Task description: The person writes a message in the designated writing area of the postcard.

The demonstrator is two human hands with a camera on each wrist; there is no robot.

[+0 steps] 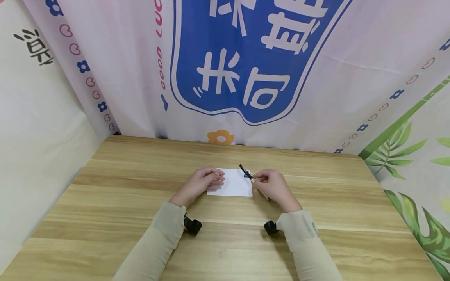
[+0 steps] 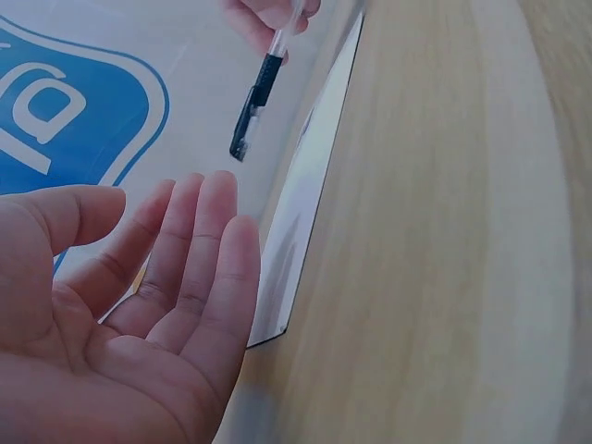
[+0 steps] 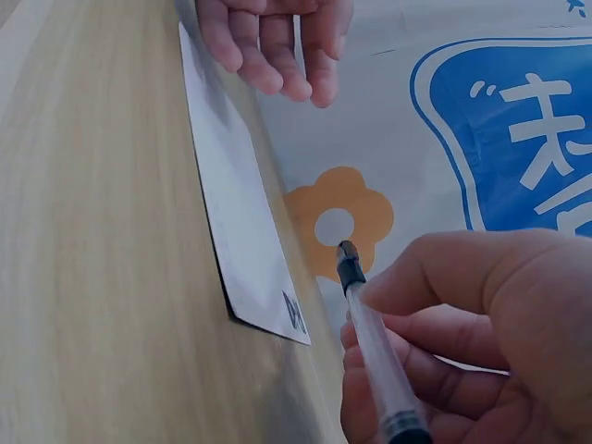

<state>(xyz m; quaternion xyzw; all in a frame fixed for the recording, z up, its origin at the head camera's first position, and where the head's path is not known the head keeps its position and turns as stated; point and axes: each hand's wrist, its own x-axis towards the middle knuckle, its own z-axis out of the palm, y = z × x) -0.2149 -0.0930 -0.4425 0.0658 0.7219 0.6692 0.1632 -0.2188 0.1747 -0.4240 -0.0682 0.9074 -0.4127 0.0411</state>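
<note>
A thin white rectangular card [image 1: 232,186] lies flat on the wooden table; a small dark mark [image 3: 293,312] shows at its corner nearest the right hand. Over its left edge is my left hand [image 1: 202,181], palm turned inward and fingers loosely extended [image 2: 166,305], holding nothing. Between thumb and fingers my right hand [image 1: 275,188] pinches a pen [image 1: 247,173] beside the card's right edge. The pen is tilted, with a clear barrel [image 3: 377,356] and a black section [image 2: 268,79] that overlaps the card's upper right corner in the head view.
The wood-grain table [image 1: 140,218] runs back to a printed cloth [image 1: 133,78] with a blue emblem and an orange flower [image 1: 220,137]. Cloth also hangs at both sides. Small black devices [image 1: 192,225] are worn at both wrists.
</note>
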